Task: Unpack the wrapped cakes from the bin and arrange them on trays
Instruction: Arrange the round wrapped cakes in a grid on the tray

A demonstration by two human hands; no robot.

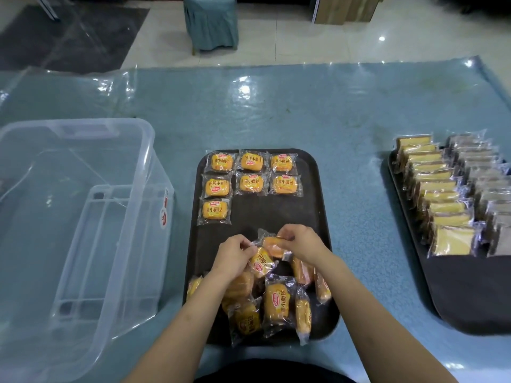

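From my remote seat I see a dark rectangular plastic tray [309, 217] at the centre of a table covered in blue cloth under clear plastic film [276, 111]. Seven orange wrapped cakes in clear printed packets [251, 172] lie flat in neat rows at the tray's 12 o'clock end: three, three, then one at 9 o'clock. At the tray's 6 o'clock end a loose heap of the same wrapped cakes [276, 299] lies tumbled, some on edge.

Just above that heap, the left hand [232, 258] curls its fingers round a packet, pinching the wrapper near its edge. The right hand [301, 241] pinches the other side of a tilted orange packet [272, 246] held between both hands, fingers bent and pressed together; I cannot tell whether the two hands share one packet or hold two that touch.

At 9 o'clock of the tray stands a large clear plastic storage bin [132, 205]. At 3 o'clock, well apart, a second dark tray [470, 294] carries overlapping rows of yellow and brownish cake slices in clear wrappers [442, 194].
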